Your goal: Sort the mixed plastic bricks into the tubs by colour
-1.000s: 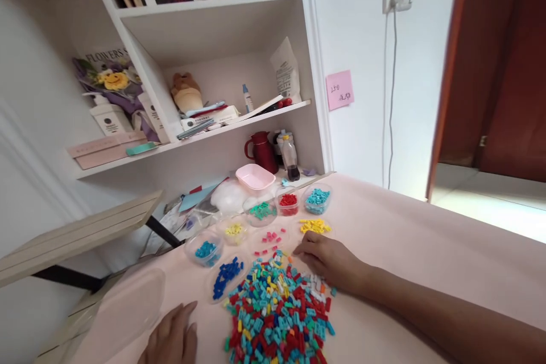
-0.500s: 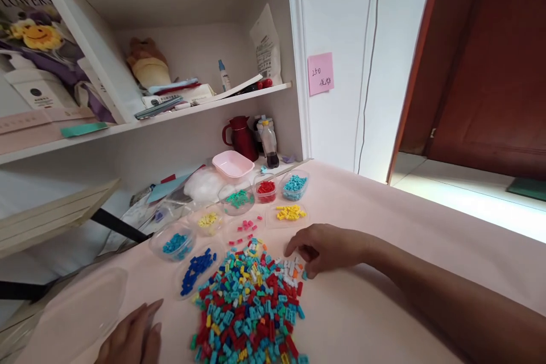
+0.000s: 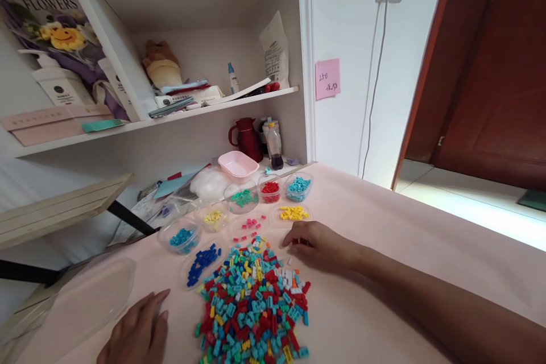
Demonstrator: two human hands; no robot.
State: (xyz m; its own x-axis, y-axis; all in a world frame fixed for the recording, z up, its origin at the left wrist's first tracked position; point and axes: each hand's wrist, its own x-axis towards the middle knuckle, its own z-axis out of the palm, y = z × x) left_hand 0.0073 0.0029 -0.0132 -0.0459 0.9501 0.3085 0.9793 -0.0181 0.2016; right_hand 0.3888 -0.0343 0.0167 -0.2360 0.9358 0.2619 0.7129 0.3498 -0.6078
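Note:
A loose heap of small toy building bricks (image 3: 256, 307) in red, turquoise, yellow, green, blue and white lies before me. My right hand (image 3: 322, 245) rests by the heap's far right edge, fingers bent and close together, pointing left; whatever they hold is hidden. Just below its fingertips lies a single white brick (image 3: 290, 261), near a cluster of white bricks (image 3: 292, 280). To the heap's left, my left hand (image 3: 136, 330) lies on the table with fingers extended and thumb apart, holding nothing. Nearest to it is a clear dish of dark blue bricks (image 3: 203, 264).
Clear containers of sorted bricks arc behind the heap: blue (image 3: 181, 239), pale yellow (image 3: 213, 217), pink (image 3: 249, 224), green (image 3: 243, 198), red (image 3: 270, 189), turquoise (image 3: 298, 185), yellow (image 3: 294, 214). A pink basin (image 3: 239, 166) and red jug (image 3: 248, 141) stand behind. A clear lid (image 3: 102, 290) lies left.
My right hand has moved slightly away from me, off the white bricks at the heap's edge. One white brick now shows apart from the cluster. The view has shifted a little; my left hand stays put.

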